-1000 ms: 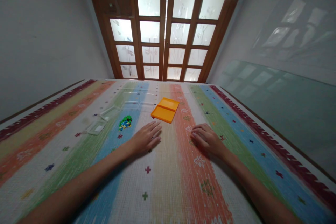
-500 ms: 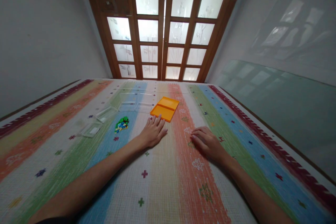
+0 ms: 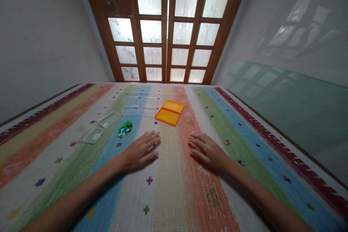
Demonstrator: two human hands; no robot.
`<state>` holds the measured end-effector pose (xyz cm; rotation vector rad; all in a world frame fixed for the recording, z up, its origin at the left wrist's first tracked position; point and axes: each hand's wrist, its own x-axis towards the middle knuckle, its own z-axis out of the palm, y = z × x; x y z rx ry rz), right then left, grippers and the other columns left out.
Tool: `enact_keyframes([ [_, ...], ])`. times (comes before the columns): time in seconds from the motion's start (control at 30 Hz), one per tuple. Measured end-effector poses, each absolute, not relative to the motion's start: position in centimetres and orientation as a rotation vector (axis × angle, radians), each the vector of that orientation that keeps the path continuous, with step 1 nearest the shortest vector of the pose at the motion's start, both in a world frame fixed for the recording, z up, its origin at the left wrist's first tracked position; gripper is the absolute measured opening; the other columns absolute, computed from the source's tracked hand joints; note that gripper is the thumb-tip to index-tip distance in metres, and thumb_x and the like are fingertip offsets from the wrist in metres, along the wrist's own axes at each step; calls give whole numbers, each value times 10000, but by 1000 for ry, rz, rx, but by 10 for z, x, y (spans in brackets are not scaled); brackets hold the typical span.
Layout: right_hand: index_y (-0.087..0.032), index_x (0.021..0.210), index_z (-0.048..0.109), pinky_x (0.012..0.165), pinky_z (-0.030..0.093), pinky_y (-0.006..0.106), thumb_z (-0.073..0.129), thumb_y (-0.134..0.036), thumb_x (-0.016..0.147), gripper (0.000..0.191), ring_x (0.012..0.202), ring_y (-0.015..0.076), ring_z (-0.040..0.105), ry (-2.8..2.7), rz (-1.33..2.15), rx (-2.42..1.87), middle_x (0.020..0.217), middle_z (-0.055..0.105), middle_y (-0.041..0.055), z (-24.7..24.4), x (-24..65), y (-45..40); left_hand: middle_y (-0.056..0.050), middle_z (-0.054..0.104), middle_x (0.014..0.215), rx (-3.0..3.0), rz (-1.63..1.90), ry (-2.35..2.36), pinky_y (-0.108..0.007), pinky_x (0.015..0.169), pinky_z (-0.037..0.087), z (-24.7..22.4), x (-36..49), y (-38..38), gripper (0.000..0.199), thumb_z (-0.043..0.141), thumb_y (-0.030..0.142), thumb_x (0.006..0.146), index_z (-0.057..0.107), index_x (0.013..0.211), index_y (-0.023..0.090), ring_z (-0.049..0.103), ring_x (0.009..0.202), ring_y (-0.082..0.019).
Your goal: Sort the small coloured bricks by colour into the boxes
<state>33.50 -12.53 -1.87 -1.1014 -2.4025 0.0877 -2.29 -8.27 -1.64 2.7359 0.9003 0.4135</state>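
Observation:
My left hand (image 3: 143, 151) rests on the striped cloth with its fingers stretched out, holding nothing. Opposite it, my right hand (image 3: 206, 148) lies with fingers extended and slightly bent, also without anything in it. Beyond the gap between them lies an orange plastic case (image 3: 168, 116), opened flat, with two shallow halves; neither hand touches it. A small pile of green, blue, yellow and white pieces (image 3: 125, 129) sits past my left hand's fingertips, to the left of the case. The pieces are too small to name.
Clear plastic boxes with lids open (image 3: 94, 135) stand at the left, and another clear open box (image 3: 132, 110) is behind the pile. A striped patterned cloth (image 3: 171, 188) covers the surface. Walls rise on both sides, and a wooden door with glass panes (image 3: 165, 43) stands at the far end.
My left hand has drawn back from the orange case's near edge, toward me and to the left. My right hand has shifted slightly left and nearer. The case stays open in its place.

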Motion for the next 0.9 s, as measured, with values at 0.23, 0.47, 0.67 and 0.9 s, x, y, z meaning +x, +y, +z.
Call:
enact_keyframes([
  [0.23, -197, 1487, 546, 1185, 376, 539, 481, -520, 1030, 563, 1456, 308, 426, -2583, 115, -1207, 1567, 484, 147, -30, 320, -125, -141, 391, 1625, 2711, 351, 866, -607, 1247, 259, -26, -14, -92, 651, 504, 525, 1006, 398, 1568, 212, 310, 1534, -335],
  [0.47, -239, 1576, 422, 1228, 327, 539, 452, -469, 1053, 572, 1521, 291, 332, -2581, 91, -1180, 1625, 393, 101, -38, 312, -129, -118, 341, 1653, 2722, 343, 877, -606, 1264, 210, -26, -13, -95, 670, 477, 523, 1026, 299, 1611, 248, 257, 1552, -331],
  [0.67, -212, 1570, 429, 1242, 298, 534, 443, -470, 1059, 573, 1537, 289, 289, -2612, 117, -1187, 1640, 355, 107, -40, 312, -137, -116, 328, 1660, 2738, 295, 848, -591, 1268, 217, -24, -8, -100, 661, 462, 515, 1035, 297, 1612, 237, 253, 1555, -323],
  [0.9, -231, 1582, 406, 1249, 280, 530, 475, -452, 1051, 580, 1544, 284, 269, -2589, 137, -1167, 1643, 354, 99, -41, 313, -137, -110, 323, 1663, 2785, 301, 820, -593, 1262, 230, -26, -6, -102, 652, 458, 482, 1043, 261, 1622, 256, 260, 1553, -320],
])
